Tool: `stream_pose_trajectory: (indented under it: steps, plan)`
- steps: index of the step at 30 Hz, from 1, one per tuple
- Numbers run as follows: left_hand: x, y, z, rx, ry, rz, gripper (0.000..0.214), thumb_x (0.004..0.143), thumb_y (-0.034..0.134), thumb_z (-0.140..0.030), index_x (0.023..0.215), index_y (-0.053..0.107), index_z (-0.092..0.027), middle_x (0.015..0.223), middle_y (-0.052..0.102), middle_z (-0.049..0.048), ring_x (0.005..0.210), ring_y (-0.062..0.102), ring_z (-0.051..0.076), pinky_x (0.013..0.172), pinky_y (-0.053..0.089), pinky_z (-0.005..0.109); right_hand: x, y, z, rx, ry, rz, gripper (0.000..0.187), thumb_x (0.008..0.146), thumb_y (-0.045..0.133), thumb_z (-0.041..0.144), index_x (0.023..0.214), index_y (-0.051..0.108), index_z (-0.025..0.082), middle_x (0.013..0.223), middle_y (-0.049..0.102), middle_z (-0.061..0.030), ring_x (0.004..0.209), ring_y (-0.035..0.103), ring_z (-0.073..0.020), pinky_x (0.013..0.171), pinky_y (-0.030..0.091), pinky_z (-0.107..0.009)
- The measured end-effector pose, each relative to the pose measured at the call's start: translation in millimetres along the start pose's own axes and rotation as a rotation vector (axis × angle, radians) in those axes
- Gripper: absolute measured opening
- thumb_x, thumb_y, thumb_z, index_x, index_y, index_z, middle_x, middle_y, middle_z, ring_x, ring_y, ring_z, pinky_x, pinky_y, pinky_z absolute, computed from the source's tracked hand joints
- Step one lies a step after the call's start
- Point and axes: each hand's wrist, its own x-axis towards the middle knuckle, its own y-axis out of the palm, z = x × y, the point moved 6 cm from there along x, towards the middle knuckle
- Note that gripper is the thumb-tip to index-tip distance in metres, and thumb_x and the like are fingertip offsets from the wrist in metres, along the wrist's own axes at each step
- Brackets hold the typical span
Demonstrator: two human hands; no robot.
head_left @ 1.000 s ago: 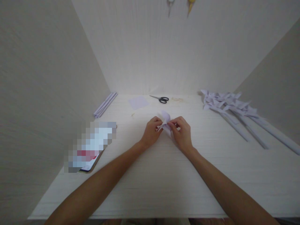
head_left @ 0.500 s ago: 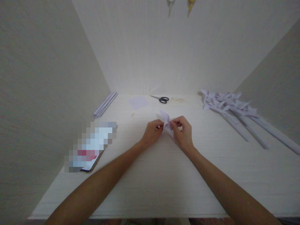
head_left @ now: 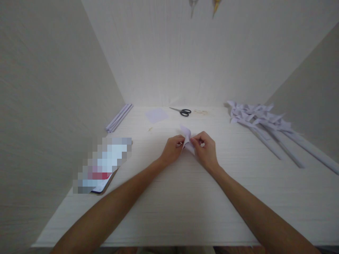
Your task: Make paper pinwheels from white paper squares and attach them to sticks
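Both my hands meet over the middle of the white table [head_left: 172, 197]. My left hand [head_left: 172, 150] pinches the left side of a small folded piece of pale lilac paper [head_left: 186, 135]. My right hand [head_left: 205, 148] pinches its right side, fingers curled. The paper sticks up between the fingertips, with a flap pointing up and away. Part of it is hidden behind my fingers.
Black-handled scissors [head_left: 182, 112] and a flat lilac paper square [head_left: 156, 115] lie at the back. Rolled paper sticks [head_left: 119, 117] rest along the left wall. Several paper pinwheels on sticks [head_left: 265, 123] lie at the right. A blurred flat packet [head_left: 103, 165] sits at the left.
My fingers have shifted slightly on the folded paper, and its lower flap has been drawn in between the hands. Nothing else has moved.
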Motion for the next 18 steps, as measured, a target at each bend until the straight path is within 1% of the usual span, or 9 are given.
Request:
stream_pose_trajectory:
  steps: [6, 12, 18]
  plan:
    - [-1.1, -1.2, -2.3, -0.031, 0.014, 0.02, 0.015, 0.067, 0.045, -0.016, 0.065, 0.059, -0.011, 0.071, 0.057, 0.0064, 0.068, 0.052, 0.015, 0.058, 0.04, 0.023, -0.2, 3.0, -1.1, 0.005, -0.001, 0.041, 0.014, 0.071, 0.051, 0.021, 0.058, 0.052, 0.017, 0.057, 0.046, 0.0017, 0.056, 0.043, -0.0112, 0.053, 0.034, -0.024]
    - [0.4, -2.8, -0.4, -0.061, 0.035, -0.001, 0.02, 0.071, 0.044, -0.022, 0.071, 0.061, -0.011, 0.075, 0.057, 0.0076, 0.068, 0.052, 0.015, 0.061, 0.04, 0.024, 0.0, 5.0, 2.8, 0.015, -0.035, 0.067, 0.016, 0.071, 0.051, 0.018, 0.055, 0.048, 0.017, 0.056, 0.043, 0.0024, 0.054, 0.04, -0.0101, 0.051, 0.032, -0.023]
    - [1.7, -3.0, 1.4, -0.073, 0.006, -0.002, 0.025, 0.073, 0.044, -0.028, 0.065, 0.061, -0.012, 0.068, 0.057, 0.0047, 0.066, 0.052, 0.014, 0.061, 0.04, 0.023, -0.2, 4.8, 7.0, -0.021, -0.069, 0.065, 0.016, 0.069, 0.052, 0.014, 0.054, 0.048, 0.017, 0.054, 0.042, 0.0027, 0.053, 0.039, -0.0101, 0.051, 0.031, -0.023]
